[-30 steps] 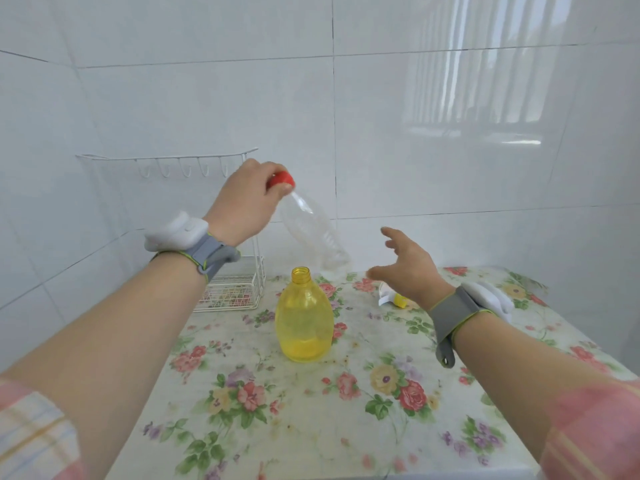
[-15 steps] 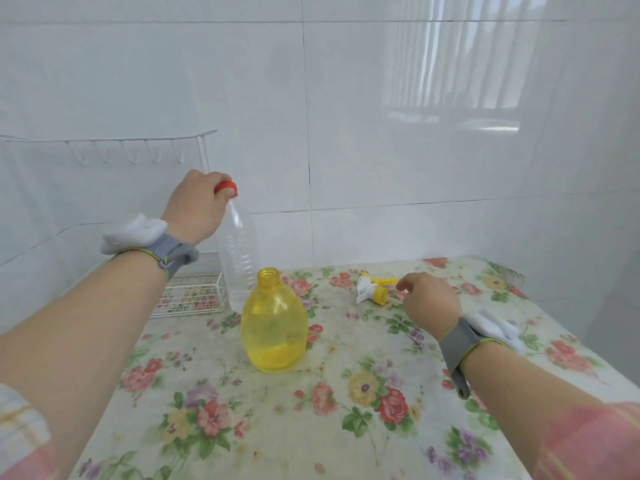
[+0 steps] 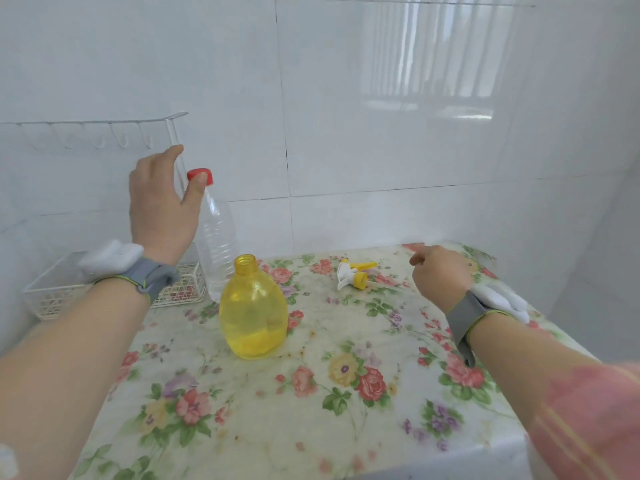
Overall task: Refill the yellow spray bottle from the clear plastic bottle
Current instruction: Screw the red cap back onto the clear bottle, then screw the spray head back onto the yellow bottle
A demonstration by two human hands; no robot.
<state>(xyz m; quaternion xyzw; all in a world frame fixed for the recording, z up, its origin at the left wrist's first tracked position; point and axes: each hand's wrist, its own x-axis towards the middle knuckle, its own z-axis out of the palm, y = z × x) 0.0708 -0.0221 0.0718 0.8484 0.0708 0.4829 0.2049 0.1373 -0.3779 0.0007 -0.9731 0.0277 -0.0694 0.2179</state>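
The yellow spray bottle [image 3: 254, 313] stands uncapped in the middle of the flowered table [image 3: 311, 427], with some liquid in its bottom. Just behind it on the left the clear plastic bottle [image 3: 216, 237] is upright and looks empty, its red cap [image 3: 201, 174] on. My left hand [image 3: 159, 209] is beside the bottle's neck with the fingers spread upward and only the thumb at the cap. The white and yellow spray head [image 3: 353, 275] lies on the table at the back. My right hand [image 3: 438, 275] hovers to its right, loosely curled and holding nothing.
A white wire basket [image 3: 52, 296] sits at the table's back left against the tiled wall. A white hook rack [image 3: 97, 124] stands above it. The table's right edge and front edge are close to my right forearm.
My left hand tipped the clear bottle back upright, set it behind the yellow bottle and loosened its grip on the cap. My right hand dropped from mid-air towards the table by the spray head.
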